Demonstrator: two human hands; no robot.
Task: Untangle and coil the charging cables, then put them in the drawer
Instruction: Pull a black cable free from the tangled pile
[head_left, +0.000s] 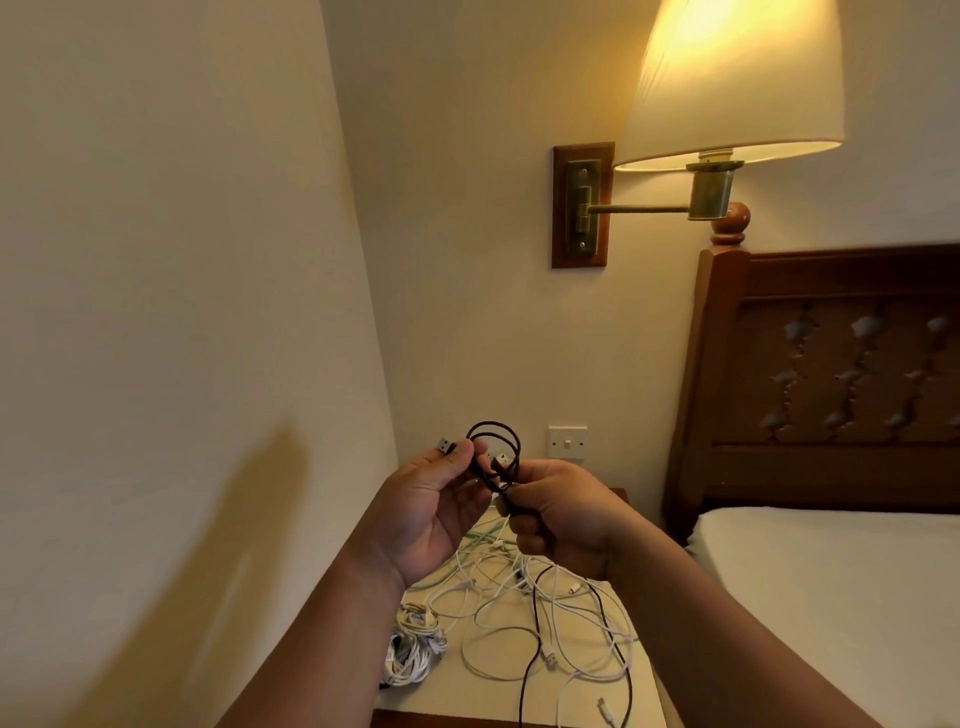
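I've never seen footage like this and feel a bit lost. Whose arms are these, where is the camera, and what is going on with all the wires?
There is one picture, taken by a camera worn on a person's head, looking forward and down. The arms are that person's own. The left hand and right hand hold a black cable, looped into a small coil, above a bedside table. On the table lie loose tangled white cables, a greenish one, another dark one, and a white bundle already coiled. A lit wall lamp and a bed are to the right.
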